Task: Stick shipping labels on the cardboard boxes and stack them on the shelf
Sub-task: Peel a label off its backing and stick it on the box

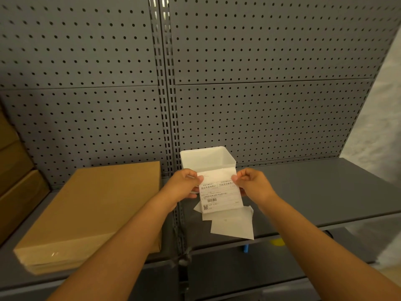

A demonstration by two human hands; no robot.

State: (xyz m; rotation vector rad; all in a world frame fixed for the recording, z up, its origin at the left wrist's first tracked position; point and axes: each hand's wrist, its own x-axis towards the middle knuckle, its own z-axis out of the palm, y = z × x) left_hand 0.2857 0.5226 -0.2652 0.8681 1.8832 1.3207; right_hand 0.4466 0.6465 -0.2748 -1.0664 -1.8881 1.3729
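The shipping label (pixel 220 195) is hanging upright in the air above the grey shelf (pixel 314 192), printed face toward the camera, just in front of a white plastic bin (pixel 208 158) and to the right of the flat cardboard box (pixel 93 209) that is lying on the neighbouring shelf bay. The left hand (pixel 184 186) is pinching the label's upper left corner between thumb and curled fingers, and the right hand (pixel 252 184) is pinching the upper right corner the same way, so both are closed on the label. Whether the backing is already coming away is too fine to tell. Loose white sheets (pixel 232 224), probably spent backing, are lying on the shelf directly beneath. From here the likely trouble is the label curling and sticking to itself or to the fingers once its adhesive is exposed, since only the top edge is being held. It may also catch one of the loose sheets, or land crooked on the cardboard box. More boxes (pixel 13 170) are sitting at the far left.
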